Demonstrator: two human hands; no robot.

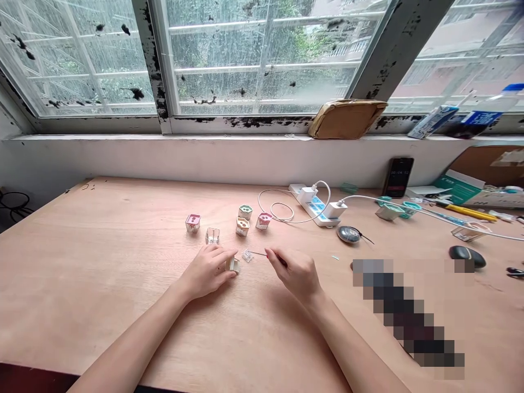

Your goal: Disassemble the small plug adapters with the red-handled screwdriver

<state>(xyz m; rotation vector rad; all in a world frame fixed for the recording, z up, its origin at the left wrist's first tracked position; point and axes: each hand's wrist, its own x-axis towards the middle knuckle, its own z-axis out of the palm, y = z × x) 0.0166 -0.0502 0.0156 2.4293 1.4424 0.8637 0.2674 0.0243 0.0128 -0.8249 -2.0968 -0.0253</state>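
My left hand (208, 271) is closed round a small cream-coloured box (233, 265) resting on the wooden table. My right hand (295, 272) grips a thin rod-like tool (257, 252), its handle hidden in the fist. The tool's tip reaches a small clear plastic piece (247, 255) lying between the hands. Just beyond my left fingers stands a clear plastic box (212, 235). Several little boxes with coloured tops are farther back: a pink-topped one (192, 222), a green-topped one (245, 211), an orange-topped one (242, 226) and another pink one (263, 220).
A power strip (318, 210) with white chargers and looping cable lies at the back. To the right are a round dark object (349, 234), a black mouse (467, 256), teal pieces (389, 210) and a yellow cutter (470, 212). A phone (398, 177) leans on the wall.
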